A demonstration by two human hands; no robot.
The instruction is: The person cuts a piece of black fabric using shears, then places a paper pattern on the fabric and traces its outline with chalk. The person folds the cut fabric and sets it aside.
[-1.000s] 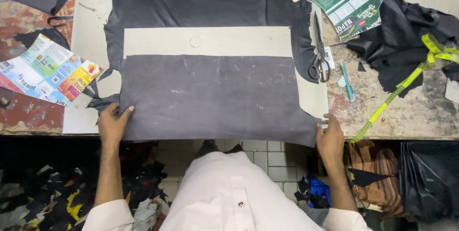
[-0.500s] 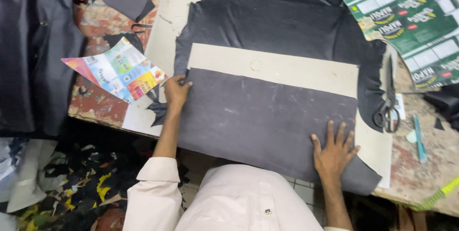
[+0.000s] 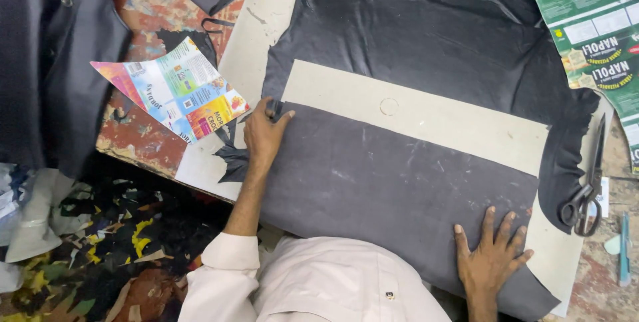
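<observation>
Spreading across a pale cardboard board (image 3: pixel 266 22), a large sheet of dark leather (image 3: pixel 432 75) lies folded toward the person, the folded flap (image 3: pixel 393 195) running its long axis left to right beside a bare cardboard pattern strip (image 3: pixel 413 112). The left hand (image 3: pixel 263 137) pinches the flap's upper left corner; the right hand (image 3: pixel 491 255) rests open, fingers spread flat, on the flap's lower right part. Scissors (image 3: pixel 586 189) lie just right of the leather.
</observation>
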